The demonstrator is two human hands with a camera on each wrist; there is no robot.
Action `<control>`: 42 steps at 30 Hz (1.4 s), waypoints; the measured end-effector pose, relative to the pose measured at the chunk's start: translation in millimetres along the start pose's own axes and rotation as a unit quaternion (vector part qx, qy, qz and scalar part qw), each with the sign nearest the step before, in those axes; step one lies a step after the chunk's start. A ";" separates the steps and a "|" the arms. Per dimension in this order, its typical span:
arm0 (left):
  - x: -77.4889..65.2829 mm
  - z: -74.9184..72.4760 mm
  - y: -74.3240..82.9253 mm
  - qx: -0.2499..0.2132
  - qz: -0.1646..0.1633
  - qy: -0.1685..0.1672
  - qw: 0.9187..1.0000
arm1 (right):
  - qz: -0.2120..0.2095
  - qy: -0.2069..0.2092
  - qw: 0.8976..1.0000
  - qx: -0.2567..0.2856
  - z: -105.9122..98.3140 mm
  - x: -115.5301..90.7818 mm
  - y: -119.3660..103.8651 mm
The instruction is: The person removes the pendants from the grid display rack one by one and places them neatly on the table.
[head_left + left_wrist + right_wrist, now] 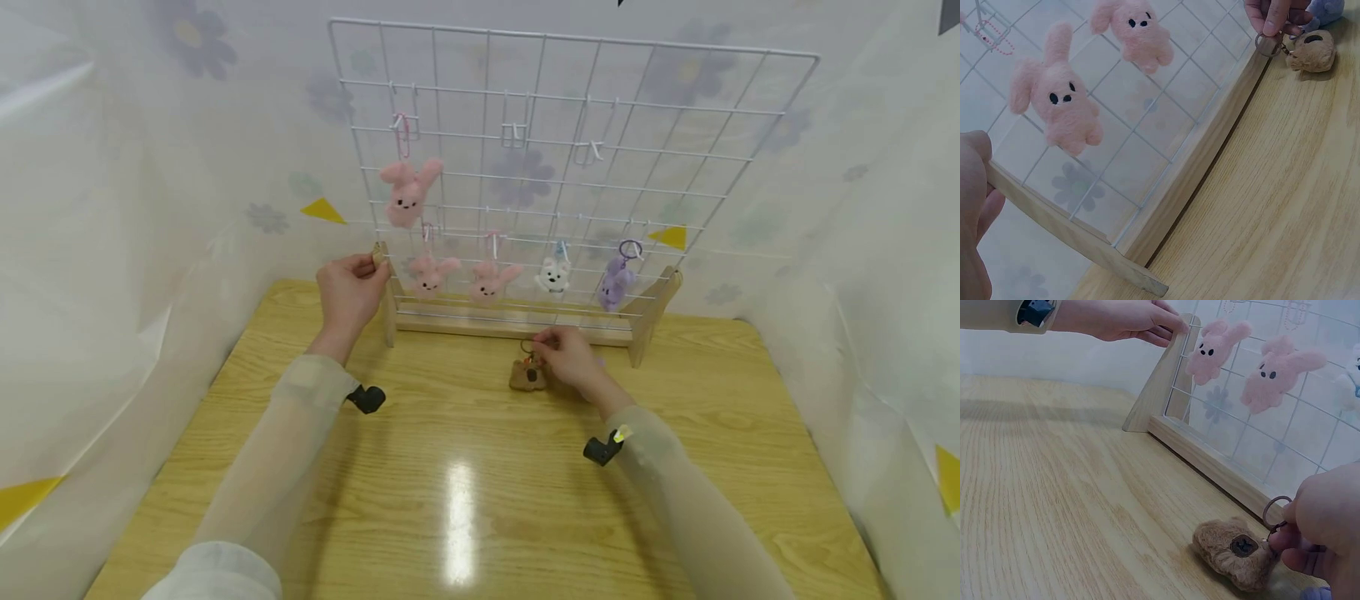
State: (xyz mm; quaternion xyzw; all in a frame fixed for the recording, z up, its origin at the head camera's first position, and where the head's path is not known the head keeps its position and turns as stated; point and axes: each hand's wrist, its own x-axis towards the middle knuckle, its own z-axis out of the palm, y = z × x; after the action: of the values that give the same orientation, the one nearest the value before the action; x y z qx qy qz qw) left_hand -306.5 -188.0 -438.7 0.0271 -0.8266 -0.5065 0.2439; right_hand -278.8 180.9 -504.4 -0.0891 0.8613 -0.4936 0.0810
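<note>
My left hand (348,292) pinches the top of the wooden side leg (389,308) at the left end of a white wire grid rack (577,37). In front of the rack's wooden base bar (465,323), my right hand (573,360) holds the metal ring (1277,512) of a brown plush keychain (1225,550) between thumb and fingers. The brown plush lies low at the table surface, its dark round patch showing. Partly hidden behind the right hand is a purple plush (1325,11).
Pink bunny plush keychains (407,200) hang on the rack's left, with a white one (554,276) and a purple one (615,283) farther right. Bare hooks (513,133) sit on the upper row. A flowered sheet hangs behind the wood-grain table (450,433).
</note>
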 end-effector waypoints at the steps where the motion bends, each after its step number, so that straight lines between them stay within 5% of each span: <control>1: 0.0 -0.3 0.2 0.000 0.000 0.000 1.000 | -0.001 -0.004 1.000 -0.008 0.1 1.6 -0.1; 11: 0.2 -0.5 0.6 -0.001 -0.010 -0.005 1.000 | -0.025 0.000 0.999 -0.040 1.0 10.4 1.5; 42: -1.3 -0.6 -1.0 -0.001 -0.017 -0.008 1.000 | -0.071 -0.001 0.998 0.000 -14.9 -14.3 -42.7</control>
State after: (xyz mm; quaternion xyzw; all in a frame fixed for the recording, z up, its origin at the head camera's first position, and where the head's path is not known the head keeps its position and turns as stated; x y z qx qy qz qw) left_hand -305.3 -188.7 -439.8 0.0367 -0.8275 -0.5116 0.2283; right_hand -265.2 175.4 -459.3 -0.1500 0.8527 -0.4982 0.0466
